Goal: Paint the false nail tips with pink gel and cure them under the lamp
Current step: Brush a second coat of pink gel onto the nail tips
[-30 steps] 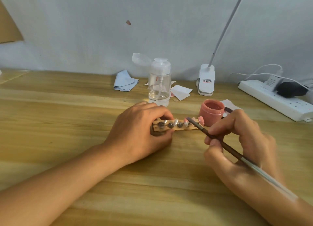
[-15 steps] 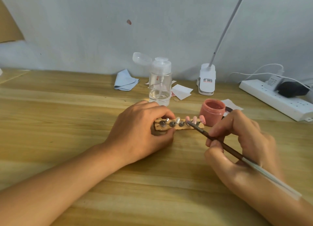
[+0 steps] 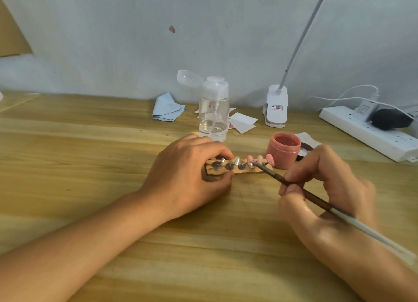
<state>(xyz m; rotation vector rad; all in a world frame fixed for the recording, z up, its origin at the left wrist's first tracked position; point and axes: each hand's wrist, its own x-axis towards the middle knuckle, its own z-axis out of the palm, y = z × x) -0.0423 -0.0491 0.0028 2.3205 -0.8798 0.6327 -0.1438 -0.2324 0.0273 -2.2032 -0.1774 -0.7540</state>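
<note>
A small wooden holder strip (image 3: 245, 170) lies on the table with several false nail tips standing on it. The right-hand tips (image 3: 260, 159) are pink, the left-hand ones (image 3: 236, 160) clear. My left hand (image 3: 192, 172) grips the holder's left end between thumb and fingers. My right hand (image 3: 328, 184) pinches a thin brush (image 3: 300, 189), whose tip touches the holder near the pink tips. An open jar of pink gel (image 3: 283, 150) stands just behind the holder's right end.
A clear pump bottle (image 3: 213, 111) with its lid flipped open stands behind my left hand. A white clip lamp base (image 3: 276, 106) with a thin stalk, a blue cloth (image 3: 167, 108), paper scraps (image 3: 243, 121) and a white power strip (image 3: 366, 132) line the back.
The brush tip has slid left and down along the row of tips. My left hand still holds the holder in place.
</note>
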